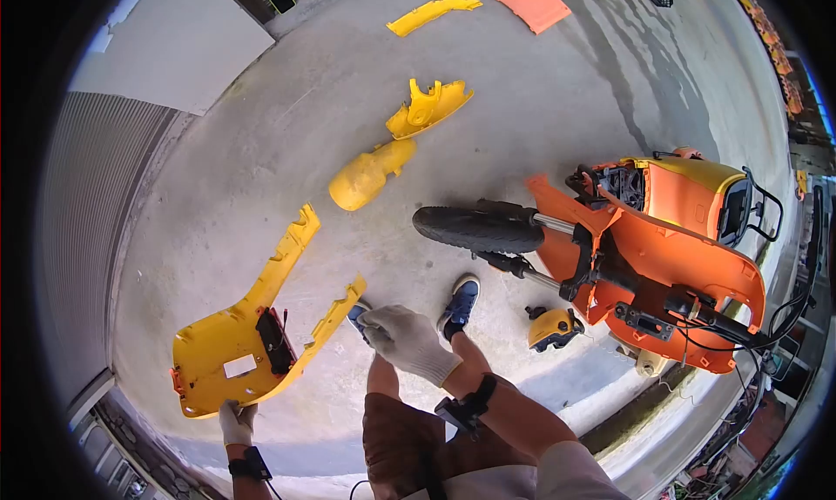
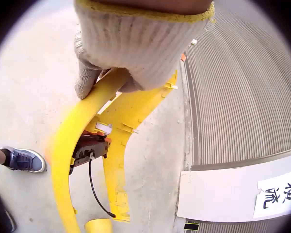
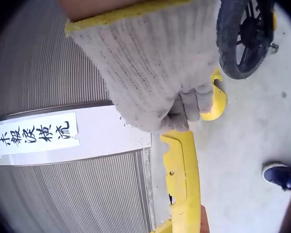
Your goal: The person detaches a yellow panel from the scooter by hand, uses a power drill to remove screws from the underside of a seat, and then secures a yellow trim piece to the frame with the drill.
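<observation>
My gloved left hand [image 1: 236, 422] grips the near edge of a large U-shaped yellow scooter panel [image 1: 205, 348]. Two long arms of the panel reach up and to the right in the head view. Between them a dark red and black part [image 1: 275, 342] is fixed, with a black cable [image 2: 93, 187] hanging from it in the left wrist view. My gloved right hand [image 1: 402, 343] is held in front of my body with its fingers curled and nothing visible in them. In the right wrist view its fingers overlap the tip of a panel arm [image 3: 184, 170].
An orange scooter [image 1: 679, 265] with its front wheel [image 1: 477, 228] exposed stands at right. A yellow headlight piece [image 1: 552, 328] lies beside it. Ahead on the concrete are a rounded yellow part [image 1: 361, 182], a yellow cover [image 1: 428, 108], a yellow strip [image 1: 434, 13] and an orange panel [image 1: 533, 7].
</observation>
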Tool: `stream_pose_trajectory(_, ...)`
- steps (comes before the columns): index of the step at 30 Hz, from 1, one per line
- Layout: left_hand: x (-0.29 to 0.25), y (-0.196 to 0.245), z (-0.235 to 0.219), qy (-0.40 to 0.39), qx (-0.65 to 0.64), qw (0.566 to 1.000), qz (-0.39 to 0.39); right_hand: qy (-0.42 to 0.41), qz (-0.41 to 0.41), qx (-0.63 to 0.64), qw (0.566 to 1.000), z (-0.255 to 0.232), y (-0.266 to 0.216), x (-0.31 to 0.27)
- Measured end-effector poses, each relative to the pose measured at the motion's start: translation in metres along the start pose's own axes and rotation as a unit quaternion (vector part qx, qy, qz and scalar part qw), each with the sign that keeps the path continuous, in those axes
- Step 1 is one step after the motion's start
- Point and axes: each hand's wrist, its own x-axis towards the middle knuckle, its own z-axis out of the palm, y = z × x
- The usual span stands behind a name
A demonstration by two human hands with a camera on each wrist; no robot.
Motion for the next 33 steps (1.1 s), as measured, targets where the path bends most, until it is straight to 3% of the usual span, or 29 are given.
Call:
stream_pose_trajectory(1,0.013,-0.018,-0.015,-0.026,0.012,0.999,0.026,0.021,0.013,-0.039,0.999,-0.013,0.022,-0.001)
stream_pose_trajectory(3,0.054,-0.057,-0.033,0.026,-0.036,0.998,0.034,0.005,0.138,-0.135,0.981,-0.037,0.067,-0.016)
stream_pose_trajectory(5,0.097,-0.089,-0.027,0.124,-0.131,0.983,-0.026,0.008,0.188,-0.241,0.952,-0.066,0.114,-0.046)
stream_pose_trajectory(7,0.145,-0.135,-0.029,0.116,-0.228,0.965,-0.058,0.028,0.265,-0.300,0.916,-0.094,0.140,-0.093)
stream_pose_trajectory(9,0.175,-0.168,-0.020,0.130,-0.293,0.945,-0.068,0.019,0.366,-0.385,0.847,-0.114,0.160,-0.142)
stream_pose_trajectory(11,0.183,-0.183,-0.004,0.182,-0.318,0.928,-0.070,-0.050,0.402,-0.426,0.809,-0.130,0.152,-0.181)
stream_pose_trajectory(14,0.199,-0.213,-0.004,0.118,-0.404,0.902,-0.099,-0.047,0.392,-0.404,0.825,-0.144,0.125,-0.218)
stream_pose_trajectory(16,0.175,-0.186,0.014,0.161,-0.421,0.885,-0.118,-0.041,0.383,-0.387,0.838,-0.146,0.104,-0.222)
stream_pose_trajectory(17,0.163,-0.167,0.012,0.197,-0.425,0.874,-0.130,-0.012,0.425,-0.317,0.848,-0.144,0.097,-0.224)
stream_pose_trajectory(19,0.157,-0.164,-0.001,0.168,-0.434,0.876,-0.129,0.023,0.453,-0.248,0.856,-0.148,0.075,-0.211)
stream_pose_trajectory(21,0.163,-0.142,-0.005,0.105,-0.439,0.870,-0.200,0.069,0.457,-0.177,0.869,-0.145,0.046,-0.193)
stream_pose_trajectory(22,0.158,-0.115,-0.006,0.171,-0.449,0.844,-0.239,0.090,0.458,-0.138,0.874,-0.141,0.035,-0.185)
stream_pose_trajectory(23,0.154,-0.090,-0.002,0.161,-0.449,0.848,-0.229,0.098,0.450,-0.128,0.879,-0.137,0.027,-0.175)
stream_pose_trajectory(25,0.142,-0.061,-0.010,0.032,-0.357,0.926,-0.118,0.102,0.466,-0.066,0.876,-0.134,0.006,-0.163)
stream_pose_trajectory(26,0.123,-0.034,-0.006,-0.033,-0.303,0.946,-0.112,0.098,0.458,-0.086,0.879,-0.133,0.009,-0.163)
stream_pose_trajectory(27,0.104,-0.009,0.001,-0.029,-0.211,0.966,-0.145,0.114,0.437,-0.065,0.890,-0.128,0.006,-0.161)
stream_pose_trajectory(30,0.076,0.037,0.027,-0.116,-0.029,0.974,-0.192,0.121,0.435,-0.109,0.886,-0.123,0.015,-0.160)
stream_pose_trajectory(31,0.070,0.046,0.036,-0.122,0.031,0.975,-0.185,0.153,0.426,-0.062,0.890,-0.122,-0.007,-0.153)
stream_pose_trajectory(33,0.058,0.066,0.067,-0.126,0.167,0.965,-0.157,0.163,0.428,0.022,0.889,-0.121,0.019,-0.156)
